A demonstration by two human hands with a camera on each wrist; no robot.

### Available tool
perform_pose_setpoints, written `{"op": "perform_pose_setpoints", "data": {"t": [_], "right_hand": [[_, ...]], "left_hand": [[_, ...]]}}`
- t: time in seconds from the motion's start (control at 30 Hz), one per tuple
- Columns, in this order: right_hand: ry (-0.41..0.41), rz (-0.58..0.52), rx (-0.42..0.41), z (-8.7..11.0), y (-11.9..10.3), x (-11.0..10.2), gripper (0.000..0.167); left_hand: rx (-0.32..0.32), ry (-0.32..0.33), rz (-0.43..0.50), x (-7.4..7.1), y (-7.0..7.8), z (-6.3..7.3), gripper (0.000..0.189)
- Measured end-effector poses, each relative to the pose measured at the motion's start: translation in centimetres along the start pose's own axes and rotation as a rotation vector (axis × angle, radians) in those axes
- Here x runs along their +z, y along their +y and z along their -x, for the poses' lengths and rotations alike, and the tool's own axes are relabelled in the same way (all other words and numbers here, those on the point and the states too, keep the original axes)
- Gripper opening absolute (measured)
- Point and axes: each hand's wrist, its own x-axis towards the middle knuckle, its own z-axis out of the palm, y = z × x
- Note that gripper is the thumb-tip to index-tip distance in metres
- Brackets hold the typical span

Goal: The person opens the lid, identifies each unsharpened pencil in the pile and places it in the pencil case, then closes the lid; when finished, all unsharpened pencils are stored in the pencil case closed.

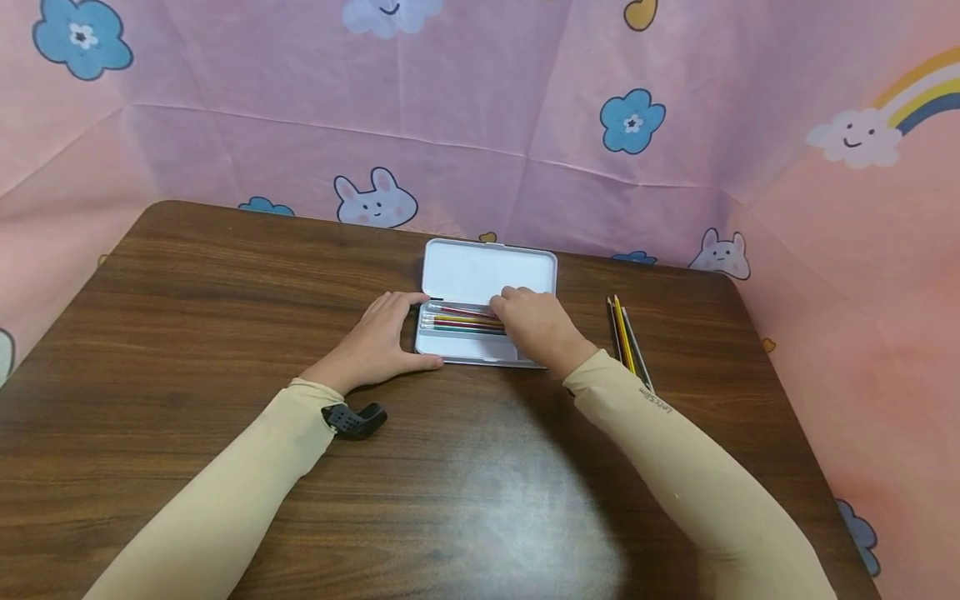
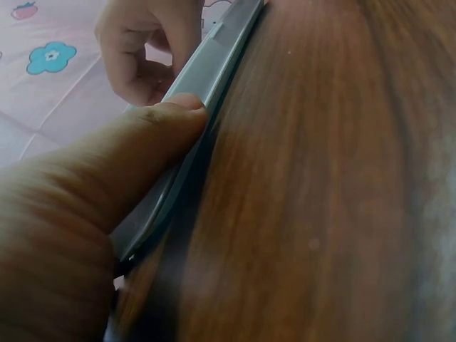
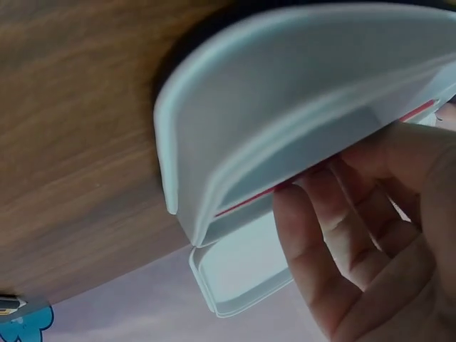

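A white pencil case [image 1: 480, 361] lies on the table with its lid [image 1: 491, 271] raised at the back. Several pencils [image 1: 465, 320], red, yellow and green, lie side by side in its tray. My left hand [image 1: 378, 346] spans the case's left end, its thumb [image 2: 167, 117] on the front rim and its fingers round the back corner. Over the right half of the tray, my right hand [image 1: 540, 325] pinches a red pencil [image 3: 246, 201] between thumb and fingertips; the pencil slants down inside the case. In the head view this hand hides the pencils' right ends.
More pencils [image 1: 622, 333], black, yellow and grey, lie on the table [image 1: 225, 317] to the right of the case, partly behind the right sleeve [image 1: 675, 450]. A printed cloth [image 1: 465, 108] hangs close behind the table's back edge.
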Motion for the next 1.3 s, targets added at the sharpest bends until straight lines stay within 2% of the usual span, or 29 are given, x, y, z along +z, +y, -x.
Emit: {"op": "perform_pose_setpoints", "data": {"t": [0.2, 0.47, 0.93, 1.1, 1.3], "right_hand": [[-0.007, 0.01, 0.005, -0.1, 0.1, 0.1, 0.018], [-0.025, -0.058, 0.008, 0.2, 0.1, 0.2, 0.024], [-0.016, -0.095, 0.028, 0.6, 0.2, -0.1, 0.026], [0.019, -0.236, 0.069, 2.1, 1.4, -1.1, 0.023], [0.051, -0.475, 0.186, 6.4, 5.2, -2.6, 0.022]], "left_hand": [[0.02, 0.006, -0.01, 0.1, 0.0, -0.2, 0.104], [0.021, 0.004, -0.008, 0.2, 0.3, -0.4, 0.104], [0.019, -0.013, -0.015, 0.2, 0.0, -0.3, 0.107], [0.015, -0.006, -0.014, 0.2, -0.2, -0.2, 0.107], [0.016, 0.002, -0.011, 0.2, -0.2, -0.3, 0.105]]}}
